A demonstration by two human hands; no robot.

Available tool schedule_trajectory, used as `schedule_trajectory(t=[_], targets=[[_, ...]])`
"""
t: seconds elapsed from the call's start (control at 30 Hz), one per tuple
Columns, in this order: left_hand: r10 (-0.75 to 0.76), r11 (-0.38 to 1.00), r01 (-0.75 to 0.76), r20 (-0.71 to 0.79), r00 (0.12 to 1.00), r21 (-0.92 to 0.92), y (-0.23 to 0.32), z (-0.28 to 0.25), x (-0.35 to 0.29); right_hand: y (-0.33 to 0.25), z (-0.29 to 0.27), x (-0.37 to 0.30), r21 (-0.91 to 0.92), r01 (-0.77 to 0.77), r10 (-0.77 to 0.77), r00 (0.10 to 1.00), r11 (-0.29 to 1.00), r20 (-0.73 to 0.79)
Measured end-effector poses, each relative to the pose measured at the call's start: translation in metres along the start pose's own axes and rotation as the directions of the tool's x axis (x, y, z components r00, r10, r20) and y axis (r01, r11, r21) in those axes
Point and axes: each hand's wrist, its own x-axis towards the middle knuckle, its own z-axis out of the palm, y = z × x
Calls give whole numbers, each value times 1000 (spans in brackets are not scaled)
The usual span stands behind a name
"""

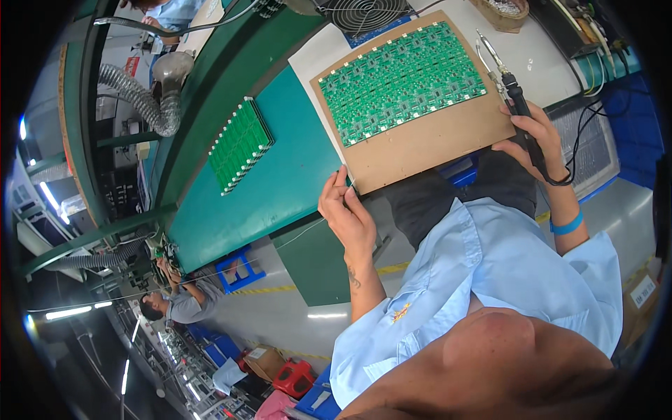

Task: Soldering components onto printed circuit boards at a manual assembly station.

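Observation:
A green circuit board panel (402, 82), dense with small parts and white connectors, lies on a brown cardboard sheet (434, 143). My right hand (539, 136) is closed around the black handle of a soldering iron (519, 105) at the sheet's right edge. Its metal tip points up and away, beside the panel and apart from it; a thin metal tube runs alongside. By the sheet's near left corner, my left hand (348, 215) has its fingers drawn together on a thin wire (302, 232), which trails off to the left.
A stack of green circuit boards (241, 145) stands on the teal bench mat (294, 150) at left. Behind the panel is a black fan (364, 14); a small container (502, 12) sits at far right. The iron's cable (577, 136) loops rightward. Other people work farther off.

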Motion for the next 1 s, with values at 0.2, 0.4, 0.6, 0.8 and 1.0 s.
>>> schedule_trajectory(t=[0.2,0.4,0.6,0.8,1.0], targets=[[90,989,-92,23,996,117,0,-2,2,-1,0,-3,0,-2,2,1000,1000,15],[139,980,-146,65,988,135,0,-7,6,3,2,-3,-3,-2,2,1000,1000,4],[141,986,-148,92,986,76,-1,-8,8,4,5,-3,-27,-18,18,1000,999,-12],[150,988,-151,106,983,9,-7,-6,9,5,6,-3,-60,-19,15,998,998,-64],[100,993,-98,35,994,-62,-1,-21,29,-5,-3,6,-53,-43,37,992,998,-119]])
